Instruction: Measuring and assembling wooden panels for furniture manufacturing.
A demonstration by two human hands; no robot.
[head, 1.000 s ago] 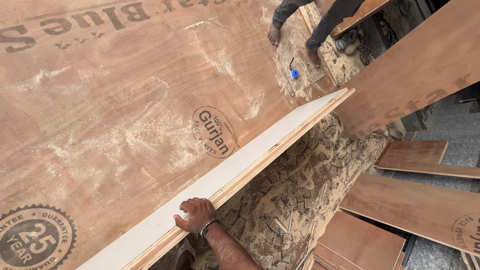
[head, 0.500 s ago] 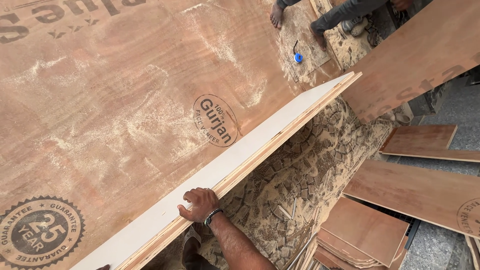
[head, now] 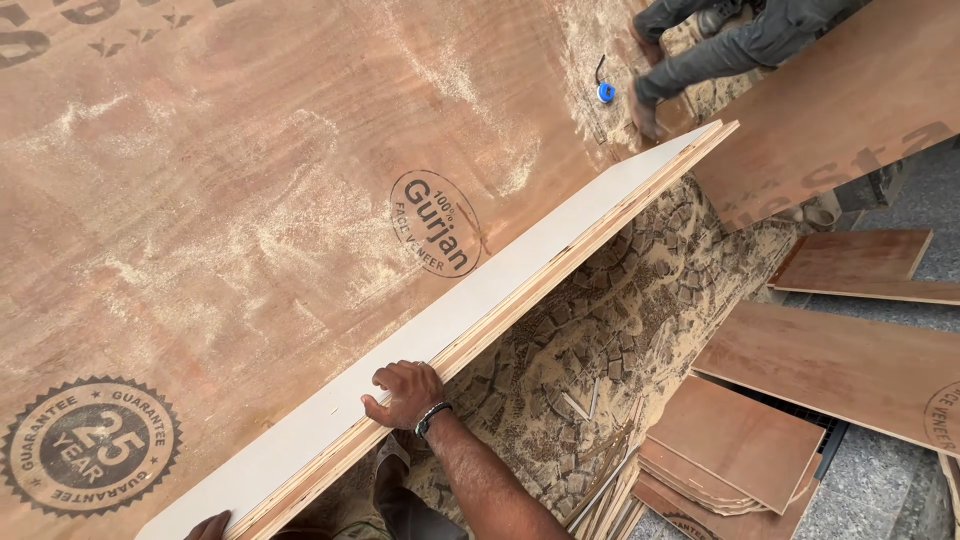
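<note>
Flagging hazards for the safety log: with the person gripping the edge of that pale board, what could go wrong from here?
1. The right hand wraps bare over the raw layered edge of the pale board, so splinters or a pinch seem possible.
2. Only the left hand fingertips show at the near end; the long board might tip or slide.
3. Another person's hand rests near the far end beside a blue tape measure and could be struck. Sawdust might make footing slippery.
</note>
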